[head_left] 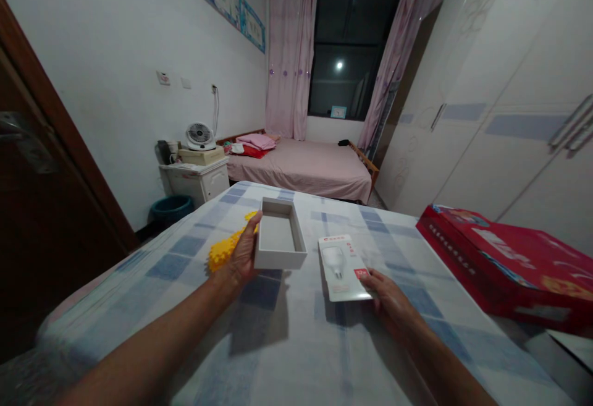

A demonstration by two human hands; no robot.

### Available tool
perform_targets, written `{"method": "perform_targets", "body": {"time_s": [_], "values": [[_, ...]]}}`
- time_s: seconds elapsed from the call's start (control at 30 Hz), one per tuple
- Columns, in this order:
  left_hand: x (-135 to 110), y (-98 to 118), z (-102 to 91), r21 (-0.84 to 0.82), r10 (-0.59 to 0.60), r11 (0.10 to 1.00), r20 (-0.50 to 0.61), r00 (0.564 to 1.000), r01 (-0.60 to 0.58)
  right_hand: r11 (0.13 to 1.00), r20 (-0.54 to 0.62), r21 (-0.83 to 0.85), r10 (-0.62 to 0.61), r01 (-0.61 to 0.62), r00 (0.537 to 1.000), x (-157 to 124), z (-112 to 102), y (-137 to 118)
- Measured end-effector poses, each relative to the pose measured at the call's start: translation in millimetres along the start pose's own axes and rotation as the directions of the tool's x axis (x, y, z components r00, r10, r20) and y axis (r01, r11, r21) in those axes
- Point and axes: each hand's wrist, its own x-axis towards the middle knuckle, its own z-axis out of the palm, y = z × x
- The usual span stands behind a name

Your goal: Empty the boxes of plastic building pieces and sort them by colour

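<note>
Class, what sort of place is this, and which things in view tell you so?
Most likely a bedroom: a bed stands below the window, with a wardrobe along the right wall.

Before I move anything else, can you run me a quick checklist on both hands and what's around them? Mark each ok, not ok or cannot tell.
1. Left hand gripping the small box at its side: ok.
2. Right hand holding the bulb packet by a lower corner: ok.
3. Small box and packet apart: ok.
4. Yellow item well away from the left hand: not ok, it lies close beside it.
5. Red box apart from the right hand: ok.
6. Packet sealed: cannot tell.
</note>
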Motion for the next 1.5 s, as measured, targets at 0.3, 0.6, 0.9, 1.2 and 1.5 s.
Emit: {"method": "perform_targets", "body": {"time_s": [0.3,0.6,0.9,1.2,1.5], "values": [[8.6,-48.1,-15.4,-0.096,-0.195,0.975,0.042,0.98,0.198,0.695,-0.039,-0.631,-0.473,0.345,0.88,83.9,24.3,-45.9],[15.3,-60.8,-22.4,-0.124,-0.153,0.982,-0.063,0.986,0.145,0.48,0.155,-0.727,-0.581,0.49,0.799,151.9,99.6,-44.3],[17.3,-72.3,-20.1,-0.209,-0.121,0.97,0.03,0.992,0.124,0.831,0.313,-0.537,0.039,0.143,0.949,36.7,72.0,-22.0],[20.1,-72.2,-12.0,-0.082,0.06,0.994,-0.183,0.981,-0.076,0.896,0.162,-0.41,-0.115,0.173,0.98,66.8,70.9,-24.3],[21.9,-73.1,-16.1,-0.053,0.022,0.998,-0.253,0.967,-0.036,0.387,0.166,-0.865,-0.38,0.319,0.91,127.2,68.0,-12.9]]}}
